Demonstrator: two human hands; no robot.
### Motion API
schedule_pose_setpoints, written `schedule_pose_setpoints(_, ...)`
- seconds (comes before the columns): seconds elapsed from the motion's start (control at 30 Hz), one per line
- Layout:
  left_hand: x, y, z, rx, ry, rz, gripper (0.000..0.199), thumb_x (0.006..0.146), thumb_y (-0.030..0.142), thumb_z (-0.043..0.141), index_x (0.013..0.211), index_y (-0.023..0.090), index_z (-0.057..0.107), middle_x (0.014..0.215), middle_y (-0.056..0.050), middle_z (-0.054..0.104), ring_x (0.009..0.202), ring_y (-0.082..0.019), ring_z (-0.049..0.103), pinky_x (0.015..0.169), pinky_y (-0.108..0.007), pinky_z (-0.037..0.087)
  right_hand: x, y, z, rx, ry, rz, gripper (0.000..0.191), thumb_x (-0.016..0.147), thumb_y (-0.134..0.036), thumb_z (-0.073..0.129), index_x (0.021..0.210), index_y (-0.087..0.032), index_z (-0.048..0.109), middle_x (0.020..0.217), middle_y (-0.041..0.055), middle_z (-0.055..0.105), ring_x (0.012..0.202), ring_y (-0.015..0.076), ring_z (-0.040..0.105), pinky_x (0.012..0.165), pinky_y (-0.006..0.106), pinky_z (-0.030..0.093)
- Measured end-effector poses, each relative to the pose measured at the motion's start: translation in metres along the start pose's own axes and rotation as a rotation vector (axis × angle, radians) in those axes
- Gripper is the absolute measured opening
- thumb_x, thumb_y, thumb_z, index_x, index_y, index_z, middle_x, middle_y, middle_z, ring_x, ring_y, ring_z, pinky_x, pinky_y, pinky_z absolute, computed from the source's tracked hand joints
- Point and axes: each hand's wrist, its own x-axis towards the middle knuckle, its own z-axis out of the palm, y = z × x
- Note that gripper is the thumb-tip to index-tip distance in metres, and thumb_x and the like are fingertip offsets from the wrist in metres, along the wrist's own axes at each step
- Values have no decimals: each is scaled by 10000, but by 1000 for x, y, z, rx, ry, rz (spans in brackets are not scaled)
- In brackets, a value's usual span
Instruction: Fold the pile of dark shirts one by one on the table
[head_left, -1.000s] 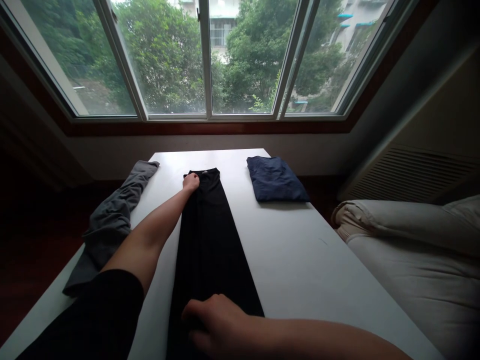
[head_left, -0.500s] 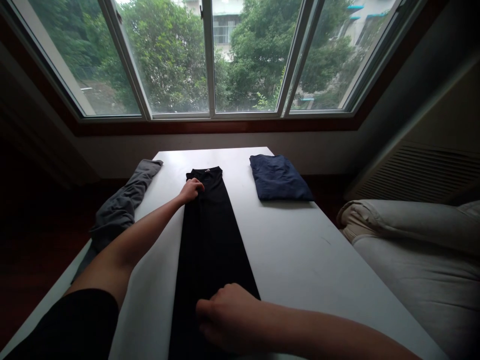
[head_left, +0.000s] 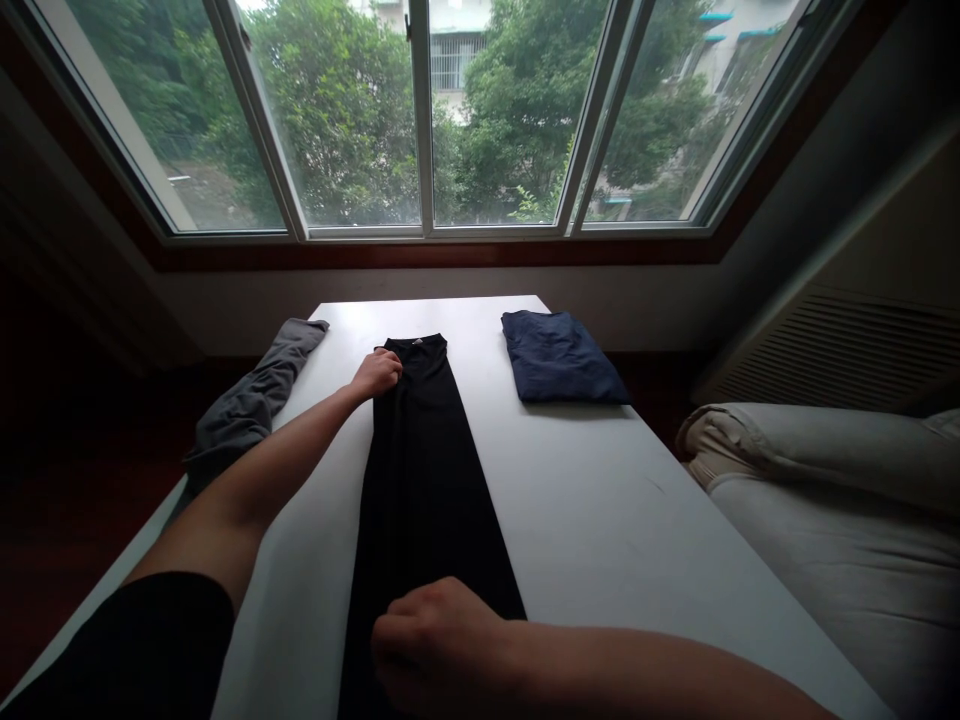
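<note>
Long black folded trousers [head_left: 427, 480] lie lengthwise on the white table [head_left: 585, 520], their waistband at the far end. My left hand [head_left: 377, 373] is closed on the left edge of the trousers just below the waistband. Nearer to me, my right hand [head_left: 442, 640] is curled over the lower part of the trousers, its fingers bent; whatever lies under those fingers is hidden.
A folded dark blue garment [head_left: 562, 358] rests at the table's far right. Crumpled grey clothing [head_left: 259, 400] hangs over the left edge, partly behind my left arm. Right of the table stands a pale sofa [head_left: 840, 500]. A window [head_left: 427, 120] is beyond.
My left hand has shifted slightly left at the waistband, its fingers more closed. My right hand has moved a little left and toward me.
</note>
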Motion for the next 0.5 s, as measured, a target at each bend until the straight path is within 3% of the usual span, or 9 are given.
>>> schedule_pose_setpoints(0.13, 4, 12, 22, -5, 29, -67, 192, 912, 245, 604, 1013, 243, 768, 1251, -74, 683, 1233, -280, 559, 1123, -369, 426, -9, 1, -11, 1, -78, 42, 209, 977, -396, 577, 897, -209, 625, 831, -9, 697, 683, 124, 611, 619, 221, 384)
schedule_pose_setpoints(0.27, 17, 1, 29, 9, 131, -299, 319, 993, 334, 531, 1261, 216, 659, 1352, -147, 602, 1282, -314, 551, 1110, -413, 430, -14, 0, -16, -24, -109, 121, 208, 948, -412, 597, 909, -213, 644, 821, -6, 708, 679, 135, 631, 620, 231, 374)
schedule_pose_setpoints(0.4, 36, -16, 26, -7, 114, -507, 506, 926, 567, 632, 1272, 200, 614, 1260, -179, 666, 1181, -354, 637, 976, -427, 504, -8, -3, -17, -41, -193, 293, 235, 924, -450, 606, 929, -228, 683, 796, 7, 717, 684, 166, 657, 584, 240, 343)
schedule_pose_setpoints(0.5, 49, -22, 28, -25, 79, -624, 508, 851, 577, 717, 1200, 215, 651, 1209, -178, 710, 1175, -381, 656, 935, -436, 510, -3, 0, -11, -84, -229, 406, 282, 901, -484, 619, 984, -227, 701, 834, 34, 735, 710, 197, 675, 573, 240, 344)
